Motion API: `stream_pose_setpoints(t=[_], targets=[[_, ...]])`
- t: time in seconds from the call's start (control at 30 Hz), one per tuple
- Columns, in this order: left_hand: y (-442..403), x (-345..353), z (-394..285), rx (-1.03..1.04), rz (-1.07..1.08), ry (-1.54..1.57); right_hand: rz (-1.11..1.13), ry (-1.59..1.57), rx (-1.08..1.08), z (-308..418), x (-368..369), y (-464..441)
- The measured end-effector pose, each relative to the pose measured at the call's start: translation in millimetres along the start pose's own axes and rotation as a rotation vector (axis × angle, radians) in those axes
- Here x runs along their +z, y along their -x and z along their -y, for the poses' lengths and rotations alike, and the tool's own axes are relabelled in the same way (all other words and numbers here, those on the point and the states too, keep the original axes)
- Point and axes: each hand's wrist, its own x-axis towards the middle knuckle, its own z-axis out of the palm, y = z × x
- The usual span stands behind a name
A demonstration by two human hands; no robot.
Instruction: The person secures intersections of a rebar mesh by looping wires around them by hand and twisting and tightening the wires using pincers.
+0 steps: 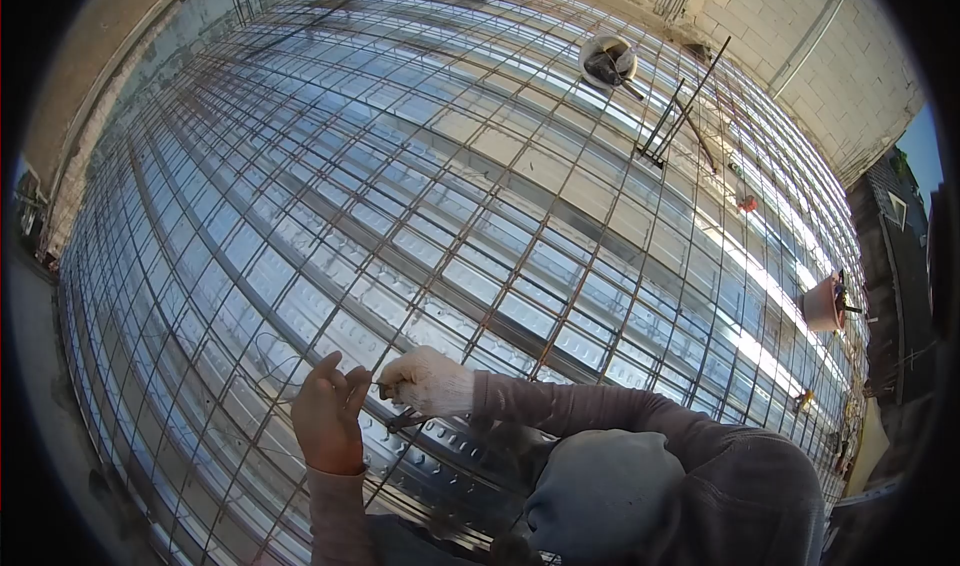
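My left hand (330,421), bare, is raised over the rebar grid (490,201) with its fingers curled together. Thin tie wire (268,371) loops out on its left side and seems to run into the fingers. Close beside it, my right hand (432,381) in a white knit glove is closed, its fingertips toward the left hand. Below the glove shows the dark metal end of what look like pliers (405,421); the grip on them is partly hidden. Both hands are above a crossing of bars.
Ribbed metal decking (440,316) lies beneath the bars. Farther off are a round bucket (608,63) with dark contents, upright bars (685,111), and a reddish bucket (823,304) at right. A block wall (780,26) borders the back. A grey cloth-covered rounded shape (605,491) fills the lower foreground.
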Motion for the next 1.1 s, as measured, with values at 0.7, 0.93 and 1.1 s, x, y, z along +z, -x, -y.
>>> stream_pose_setpoints(t=[0.7, 0.93, 1.1], targets=[[20, 35, 26, 0.091, -0.323, 0.031, -0.135, 0.702, -0.009, 20, 19, 3], [-7, 2, 16, 0.204, 0.066, -0.49, 0.33, 0.013, -0.054, -7, 43, 17], [-18, -9, 12, 0.133, -0.152, -0.161, -0.053, -0.285, 0.213, -3, 14, 9]])
